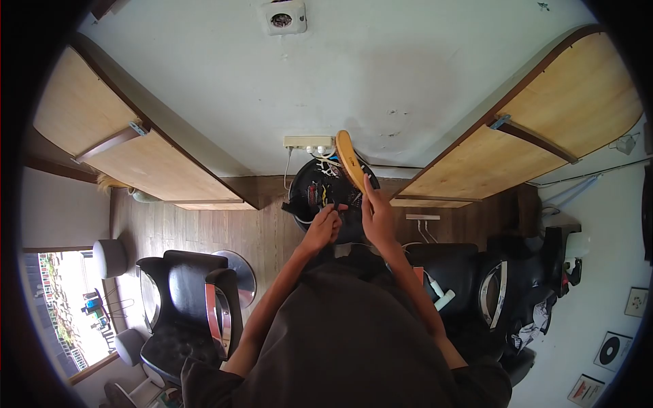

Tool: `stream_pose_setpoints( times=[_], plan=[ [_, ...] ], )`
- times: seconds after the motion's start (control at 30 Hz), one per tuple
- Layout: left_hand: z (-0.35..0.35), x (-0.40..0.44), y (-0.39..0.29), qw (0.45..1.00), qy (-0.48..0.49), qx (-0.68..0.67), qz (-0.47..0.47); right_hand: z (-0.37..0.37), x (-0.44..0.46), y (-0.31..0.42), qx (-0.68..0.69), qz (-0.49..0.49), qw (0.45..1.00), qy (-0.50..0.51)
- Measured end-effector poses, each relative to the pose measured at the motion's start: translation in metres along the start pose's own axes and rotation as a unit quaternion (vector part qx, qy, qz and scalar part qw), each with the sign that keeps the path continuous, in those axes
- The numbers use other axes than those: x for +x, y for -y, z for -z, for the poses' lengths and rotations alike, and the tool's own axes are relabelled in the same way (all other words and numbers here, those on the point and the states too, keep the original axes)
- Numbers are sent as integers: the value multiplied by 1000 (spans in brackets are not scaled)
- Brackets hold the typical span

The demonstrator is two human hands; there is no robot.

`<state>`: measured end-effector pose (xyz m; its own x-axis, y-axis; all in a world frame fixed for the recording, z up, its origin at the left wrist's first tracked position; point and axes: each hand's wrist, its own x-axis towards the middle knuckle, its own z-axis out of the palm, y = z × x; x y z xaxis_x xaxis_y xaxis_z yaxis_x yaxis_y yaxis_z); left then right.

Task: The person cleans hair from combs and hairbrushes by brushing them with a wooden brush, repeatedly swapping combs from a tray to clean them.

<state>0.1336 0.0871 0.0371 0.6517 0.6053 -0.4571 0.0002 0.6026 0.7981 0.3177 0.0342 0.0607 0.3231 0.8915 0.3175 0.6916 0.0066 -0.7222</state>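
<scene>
Right hand (378, 216) is gripping a yellow brush (349, 160), fingers closing around its lower end, just right of frame centre. Brush is standing out past the fingertips, long axis running from the hand toward upper centre and leaning a little left; its far end is overlapping the right end of the power strip (306, 142) in this view. Left hand (322, 230) is curling narrow, lower left of the brush and apart from it; can't tell whether those fingers are pinching anything. So right hand is the nearer one, actually holding; left is sitting across a small gap from the brush's lower end. Both hands are showing over the near part of a round black tray (351, 229), mid-frame, with pale clip-like pieces (329, 168) lying toward its upper side.
</scene>
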Motion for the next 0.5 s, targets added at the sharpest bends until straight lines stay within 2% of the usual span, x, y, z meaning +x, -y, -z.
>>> stream_pose_setpoints(
  times=[0.07, 0.13, 0.2, 0.5],
  plan=[
    [2, 6, -1, 998, -19, -62, 11, 0, -17, 5, 25, 8, 999, 19],
    [8, 13, 6, 998, -11, -69, 1, 3, -34, 9, 49, 16, 998, 39],
    [4, 11, 0, 997, -4, -76, -6, 10, -46, 16, 37, 7, 994, 99],
    [-10, -8, 8, 1000, 11, -3, 13, -10, -29, 3, -43, 0, 998, 45]
  ],
)
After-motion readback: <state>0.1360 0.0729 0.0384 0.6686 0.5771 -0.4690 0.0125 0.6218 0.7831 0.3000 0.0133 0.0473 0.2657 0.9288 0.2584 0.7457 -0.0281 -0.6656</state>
